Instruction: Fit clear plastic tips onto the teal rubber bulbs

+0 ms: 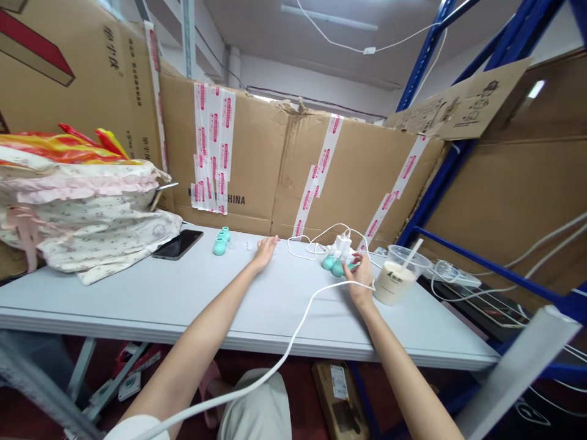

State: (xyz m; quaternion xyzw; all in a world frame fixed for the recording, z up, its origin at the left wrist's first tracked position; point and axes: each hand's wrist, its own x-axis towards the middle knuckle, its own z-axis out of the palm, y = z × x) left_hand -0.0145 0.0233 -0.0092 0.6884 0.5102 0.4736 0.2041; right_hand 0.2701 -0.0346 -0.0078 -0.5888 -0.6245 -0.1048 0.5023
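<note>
My left hand [265, 250] lies flat on the white table [183, 299], fingers stretched out, holding nothing, close to a small clear piece [249, 244]. My right hand [360, 275] is closed around a small teal device [342, 267] beside another teal one [328, 263]. A white charger block [342, 243] with coiled white cables [307, 247] sits just behind them. Two more teal devices [221, 242] stand at the table's back left.
A black phone [178, 244] lies beside a floral cloth bundle [87, 214] at the left. A plastic cup of beige drink with a straw [398, 275] stands next to my right hand. Taped cardboard [293, 171] walls the back. A blue rack [458, 244] and power strip [452, 274] are to the right.
</note>
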